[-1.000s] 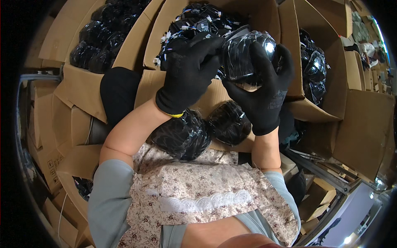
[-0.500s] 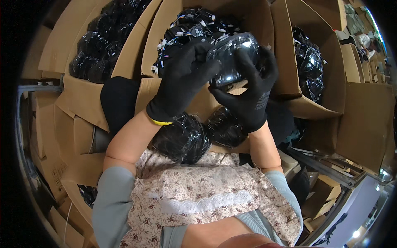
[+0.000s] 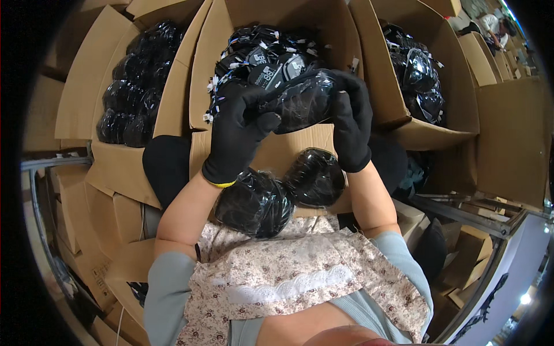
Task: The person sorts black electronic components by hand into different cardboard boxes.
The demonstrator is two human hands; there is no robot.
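Note:
A glossy black rounded shell [image 3: 303,105], which looks wrapped in clear film, is held up between my two gloved hands. My left hand [image 3: 235,131] pinches its left end with thumb and fingers. My right hand [image 3: 353,124] is closed around its right end. Below the shell, on a cardboard surface [image 3: 271,150] at my lap, lie two black film-wrapped bundles, a larger one [image 3: 254,205] to the left and a smaller one [image 3: 316,177] to the right. Just beyond my hands are black display units [image 3: 270,74] with cables and white connectors.
The display units fill an open cardboard box [image 3: 202,63] in front of me. The left box [image 3: 118,158] holds several glossy black wrapped pieces [image 3: 138,86], the right box [image 3: 444,134] more of them [image 3: 420,72]. Metal rails [image 3: 461,216] run at the sides. A person [image 3: 497,29] sits far right.
The shell has been turned in my hands, and its face now looks darker. My right hand has shifted from its front to its right end. The view has moved slightly.

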